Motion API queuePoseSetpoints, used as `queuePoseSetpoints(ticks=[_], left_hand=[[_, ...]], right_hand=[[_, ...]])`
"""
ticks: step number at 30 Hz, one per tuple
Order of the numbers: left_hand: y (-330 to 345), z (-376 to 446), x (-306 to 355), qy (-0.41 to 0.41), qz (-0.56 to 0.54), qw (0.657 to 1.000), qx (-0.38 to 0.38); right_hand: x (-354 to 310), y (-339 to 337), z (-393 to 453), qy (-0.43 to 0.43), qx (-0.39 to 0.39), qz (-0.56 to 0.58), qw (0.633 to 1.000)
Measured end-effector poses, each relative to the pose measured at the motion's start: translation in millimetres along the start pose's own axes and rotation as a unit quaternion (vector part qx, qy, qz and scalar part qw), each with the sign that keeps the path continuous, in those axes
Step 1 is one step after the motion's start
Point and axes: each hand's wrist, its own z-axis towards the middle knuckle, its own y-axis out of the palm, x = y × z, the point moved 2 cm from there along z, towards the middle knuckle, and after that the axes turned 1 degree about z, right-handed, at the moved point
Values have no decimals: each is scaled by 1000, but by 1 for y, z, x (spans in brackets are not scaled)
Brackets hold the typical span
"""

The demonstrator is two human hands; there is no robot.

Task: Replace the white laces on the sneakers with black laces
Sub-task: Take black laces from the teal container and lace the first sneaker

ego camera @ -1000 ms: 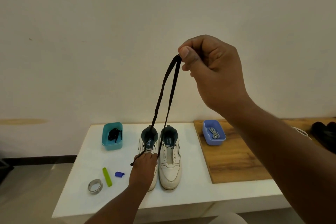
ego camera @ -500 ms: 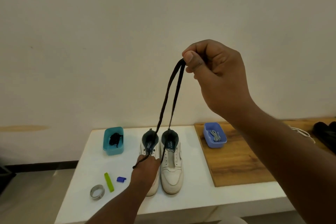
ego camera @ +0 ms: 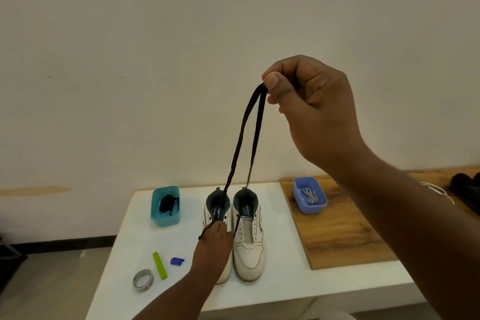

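Note:
Two white sneakers stand side by side on the white table, both without laces. My left hand rests on the left sneaker and pinches the ends of a black lace over its eyelets. The lace rises as a doubled loop to my right hand, which pinches its fold high above the shoes. The right sneaker stands free. A teal box left of the shoes holds another black lace. A blue box on the right holds white laces.
A wooden board lies on the table's right side under the blue box. A metal ring, a green strip and a small blue piece lie at the front left. Dark shoes sit far right. A wall stands behind.
My right hand has come slightly lower and to the right with the lace fold. My left hand stays on the left sneaker.

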Motion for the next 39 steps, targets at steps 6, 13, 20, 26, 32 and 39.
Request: queuePoseSetpoints(ticks=[6, 13, 20, 26, 32, 39], left_hand=[[1, 6, -2, -6, 5, 999, -35], [2, 9, -7, -4, -22, 999, -40], [13, 7, 0, 41, 32, 998, 35], [14, 8, -2, 66, -2, 996, 64], [38, -3, -9, 100, -44, 990, 93], [27, -8, 4, 54, -71, 989, 120]], right_hand=[[-2, -2, 1, 0, 4, 5, 1000], [-4, -5, 3, 0, 1, 10, 1000], [-8, -4, 9, -6, 3, 11, 1000], [-12, -1, 11, -11, -1, 13, 1000], [-10, 1, 8, -3, -11, 10, 1000], [-14, 3, 15, -6, 5, -2, 1000]])
